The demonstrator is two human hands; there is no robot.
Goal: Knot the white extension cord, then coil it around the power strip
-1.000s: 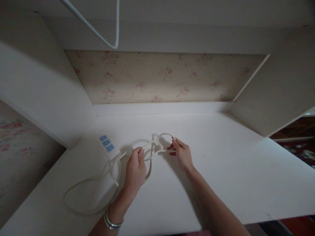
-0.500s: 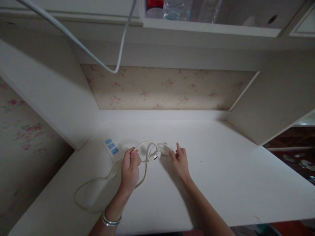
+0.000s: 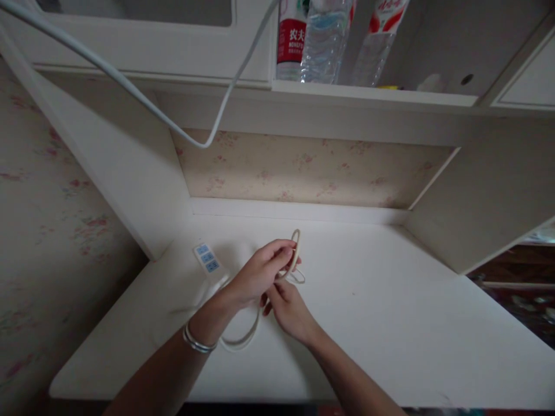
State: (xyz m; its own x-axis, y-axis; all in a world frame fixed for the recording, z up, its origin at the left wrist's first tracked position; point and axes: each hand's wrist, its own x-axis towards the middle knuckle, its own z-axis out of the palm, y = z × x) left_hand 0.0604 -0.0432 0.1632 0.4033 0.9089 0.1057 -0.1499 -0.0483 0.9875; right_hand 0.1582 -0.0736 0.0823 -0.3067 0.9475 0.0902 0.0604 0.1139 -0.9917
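A white power strip (image 3: 207,258) with blue sockets lies at the back left of a white desk (image 3: 390,312). Its cream cord (image 3: 243,338) runs in loops across the desk toward me. My left hand (image 3: 260,271) crosses over to the right, fingers pinched shut on an upright loop of the cord (image 3: 296,245). My right hand (image 3: 288,309) sits just below and under the left one, fingers curled on the cord near the plug; the plug itself is hidden.
A shelf above holds plastic water bottles (image 3: 323,37). A thin white cable (image 3: 130,92) hangs across the upper left. White side panels (image 3: 130,167) wall the desk on both sides, with floral wallpaper (image 3: 312,167) behind.
My left hand moved right and up with the cord, gathering the loops, and now crosses above the right hand. The slack loop on the desk shrank. The camera tilted up, showing the bottles.
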